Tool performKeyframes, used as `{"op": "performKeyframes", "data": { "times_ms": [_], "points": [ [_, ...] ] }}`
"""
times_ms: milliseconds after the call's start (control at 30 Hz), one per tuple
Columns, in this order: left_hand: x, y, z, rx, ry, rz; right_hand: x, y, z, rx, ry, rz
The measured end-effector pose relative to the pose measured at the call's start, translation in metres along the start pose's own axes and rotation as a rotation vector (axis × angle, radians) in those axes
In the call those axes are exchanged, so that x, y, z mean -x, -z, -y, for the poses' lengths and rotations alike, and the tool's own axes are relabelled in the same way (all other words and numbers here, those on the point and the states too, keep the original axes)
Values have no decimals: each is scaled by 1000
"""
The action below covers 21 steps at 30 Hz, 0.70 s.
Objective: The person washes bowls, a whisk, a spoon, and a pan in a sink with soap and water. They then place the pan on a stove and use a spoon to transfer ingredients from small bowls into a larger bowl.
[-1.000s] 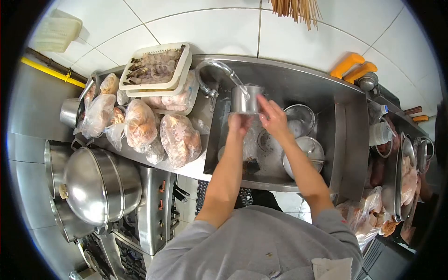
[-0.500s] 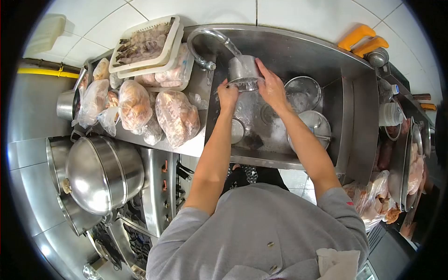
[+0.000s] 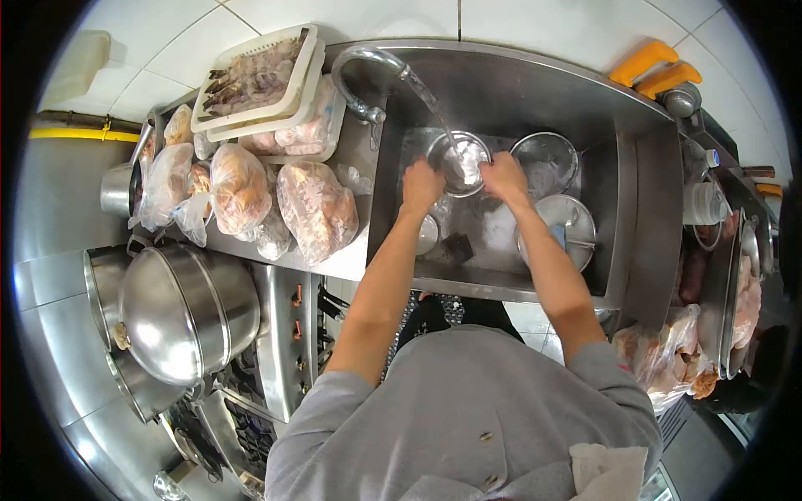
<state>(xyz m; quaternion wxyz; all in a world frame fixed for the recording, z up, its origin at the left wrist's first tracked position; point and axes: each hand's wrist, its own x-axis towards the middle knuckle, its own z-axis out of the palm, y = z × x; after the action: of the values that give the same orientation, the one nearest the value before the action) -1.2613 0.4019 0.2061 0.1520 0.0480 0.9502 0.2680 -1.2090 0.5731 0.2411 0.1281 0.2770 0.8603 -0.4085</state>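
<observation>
A round metal pot (image 3: 459, 185) is upright in the sink, its open top facing me, with water running into it from the curved faucet (image 3: 368, 55). My left hand (image 3: 423, 185) is closed at the pot's left rim. On the opposite side, my right hand (image 3: 505, 177) grips the rim, fingers curled around it. Right of the pot lies a round metal strainer (image 3: 545, 159). Nearer to me is a round metal lid or pan (image 3: 576, 219) with a bar across it, partly covered by my right forearm. A dark scouring pad (image 3: 457, 248) and a small round dish (image 3: 427, 235) rest on the sink floor.
The steel sink (image 3: 535, 288) has raised walls. On the left counter are bagged meats (image 3: 316, 209) and stacked white trays of shrimp (image 3: 259, 79). A large steel pot (image 3: 184, 309) stands lower left. Orange-handled tools (image 3: 643, 63) are at the back right; trays of meat (image 3: 743, 301) stand farther right.
The pot has come down from under the faucet, turning from tilted to upright, and water now falls into it. Both hands have moved down and toward me with it.
</observation>
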Motion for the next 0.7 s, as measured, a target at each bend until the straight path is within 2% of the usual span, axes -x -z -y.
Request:
{"op": "performKeyframes", "data": {
  "times_ms": [33, 133, 167, 233, 333, 367, 467, 500, 600, 700],
  "points": [
    [0, -3, 1, 162, 76, 94, -2, 4, 0, 208, 78, -41],
    [2, 16, -18, 111, 88, 331, 2, 22, 11, 412, 226, -47],
    [-4, 8, -14, 196, 118, 355, 4, 31, 22, 436, 217, -13],
    [-19, -9, -6, 365, 175, 398, 1, 34, 30, 423, 252, -114],
    [3, -24, -21, 1034, 335, 195, 2, 32, 35, 373, 270, -189],
    [5, -24, -27, 1021, 379, 68, 5, 29, 36, 353, 274, -200],
    [-14, -42, -10, 713, 235, -228, 23, 15, 39, 260, 219, -195],
    [-20, -40, -7, 608, 281, -229, 27, 12, 39, 238, 210, -190],
    [-6, -9, -24, 448, 178, -269, 31, 9, 36, 199, 201, -191],
    [1, 9, -35, 373, 233, -196, 26, 2, 25, 200, 239, -220]
  ]
}}
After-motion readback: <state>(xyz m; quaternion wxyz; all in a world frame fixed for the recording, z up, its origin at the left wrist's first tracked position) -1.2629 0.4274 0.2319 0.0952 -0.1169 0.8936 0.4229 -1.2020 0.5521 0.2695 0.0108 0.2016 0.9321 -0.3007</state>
